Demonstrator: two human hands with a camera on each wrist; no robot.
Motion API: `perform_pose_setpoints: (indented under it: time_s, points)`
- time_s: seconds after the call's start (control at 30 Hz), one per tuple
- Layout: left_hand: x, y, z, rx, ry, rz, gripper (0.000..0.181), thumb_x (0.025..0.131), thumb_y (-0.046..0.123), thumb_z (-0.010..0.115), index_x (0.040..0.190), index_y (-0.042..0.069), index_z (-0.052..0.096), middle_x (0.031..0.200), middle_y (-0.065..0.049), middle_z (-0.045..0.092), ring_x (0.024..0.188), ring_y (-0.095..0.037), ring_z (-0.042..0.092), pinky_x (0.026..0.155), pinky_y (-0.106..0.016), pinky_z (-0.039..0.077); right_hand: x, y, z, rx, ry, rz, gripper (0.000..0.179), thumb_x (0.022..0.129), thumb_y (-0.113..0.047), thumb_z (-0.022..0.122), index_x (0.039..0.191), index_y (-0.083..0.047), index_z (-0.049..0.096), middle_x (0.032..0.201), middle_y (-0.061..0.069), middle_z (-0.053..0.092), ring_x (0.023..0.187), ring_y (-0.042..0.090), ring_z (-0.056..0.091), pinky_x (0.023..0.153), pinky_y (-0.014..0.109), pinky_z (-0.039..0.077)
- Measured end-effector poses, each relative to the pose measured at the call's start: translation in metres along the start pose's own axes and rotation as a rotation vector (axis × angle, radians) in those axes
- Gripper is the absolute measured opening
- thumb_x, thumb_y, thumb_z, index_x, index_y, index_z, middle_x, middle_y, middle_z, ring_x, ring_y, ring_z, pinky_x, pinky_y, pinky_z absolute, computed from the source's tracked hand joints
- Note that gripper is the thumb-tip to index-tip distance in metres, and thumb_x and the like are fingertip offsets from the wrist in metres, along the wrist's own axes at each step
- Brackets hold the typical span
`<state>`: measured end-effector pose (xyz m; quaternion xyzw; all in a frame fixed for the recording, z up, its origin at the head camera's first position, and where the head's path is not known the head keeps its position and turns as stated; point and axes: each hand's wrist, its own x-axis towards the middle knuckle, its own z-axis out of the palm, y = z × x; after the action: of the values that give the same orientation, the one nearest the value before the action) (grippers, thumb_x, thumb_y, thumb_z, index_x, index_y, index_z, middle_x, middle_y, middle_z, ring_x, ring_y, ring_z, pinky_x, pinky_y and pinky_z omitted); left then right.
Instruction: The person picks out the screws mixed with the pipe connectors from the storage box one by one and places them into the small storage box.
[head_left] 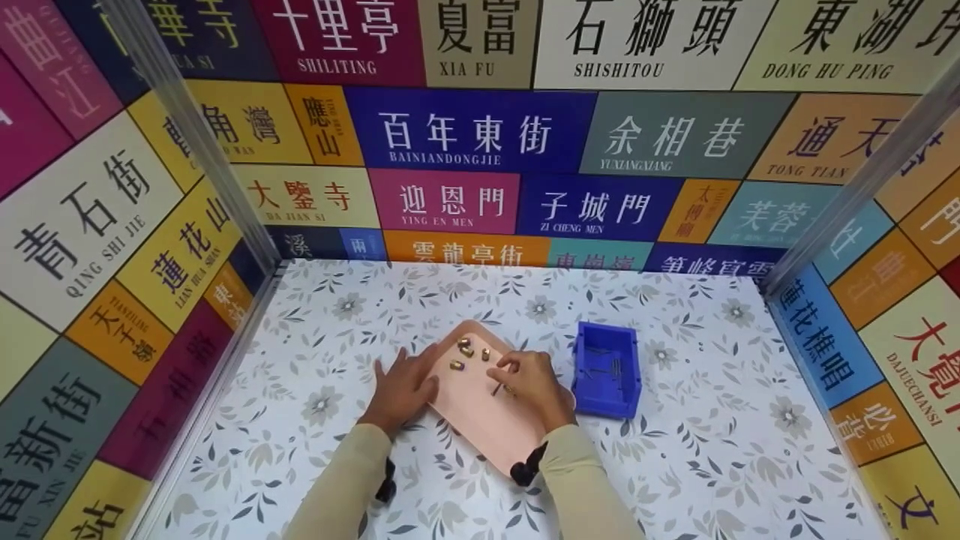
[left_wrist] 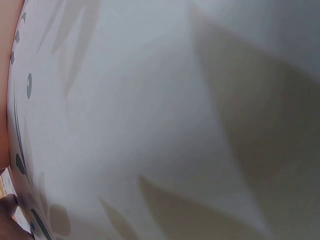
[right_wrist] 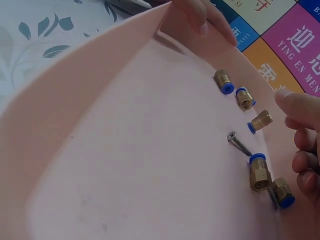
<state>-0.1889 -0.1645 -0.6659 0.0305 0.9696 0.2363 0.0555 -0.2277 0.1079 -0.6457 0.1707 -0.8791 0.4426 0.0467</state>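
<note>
A pink tray (head_left: 480,424) lies at a slant on the table. My left hand (head_left: 405,390) grips its left edge, the thumb lapping over the rim; in the right wrist view the left fingertips (right_wrist: 202,25) show at the wall. Several brass fittings (right_wrist: 260,172) with blue collars lie along one side inside the tray. Among them is a cross-head screw (right_wrist: 240,144); a second screw (right_wrist: 273,197) lies partly behind the fittings. Over the tray's right part hovers my right hand (head_left: 534,379), its fingers loosely bent and thumb apart. Nothing shows between its fingers in the right wrist view.
To the right of the tray stands a blue bin (head_left: 628,409) with several screws (head_left: 615,369) in it. A floral cloth (head_left: 322,457) covers the table. Walls with coloured street-name panels (head_left: 472,131) close off the back and both sides.
</note>
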Motion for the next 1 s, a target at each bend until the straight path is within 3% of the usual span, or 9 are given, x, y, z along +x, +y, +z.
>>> perform_pose_setpoints:
  time_s: [0.27,0.5,1.0]
  points:
    - [0.0,0.001,-0.001,0.012,0.0,0.013,0.064,0.103,0.052,0.039,0.162,0.044,0.019,0.166,0.016,0.031,0.16,-0.032,0.014,0.122,-0.07,-0.006,-0.007,0.0,0.002,-0.019,0.007,0.066,0.022,0.078,-0.027,0.088,0.084,-0.007,0.079,0.065,0.001,0.069,0.052,0.004,0.055,0.048,0.021,0.046]
    - [0.0,0.001,-0.001,0.002,-0.009,0.001,0.064,0.102,0.052,0.04,0.161,0.048,0.015,0.166,0.016,0.03,0.16,-0.031,0.012,0.122,-0.07,-0.008,-0.013,0.0,0.004,-0.019,-0.003,0.159,0.024,0.077,-0.03,0.089,0.085,-0.009,0.079,0.069,0.0,0.069,0.059,0.008,0.058,0.053,0.023,0.049]
    - [-0.001,-0.001,0.0,0.011,0.011,0.024,0.063,0.102,0.052,0.038,0.162,0.046,0.018,0.165,0.014,0.036,0.159,-0.035,0.015,0.122,-0.072,-0.005,-0.024,0.001,0.008,-0.024,0.038,0.172,0.019,0.076,-0.028,0.089,0.079,-0.013,0.079,0.072,-0.002,0.071,0.067,0.01,0.062,0.061,0.026,0.053]
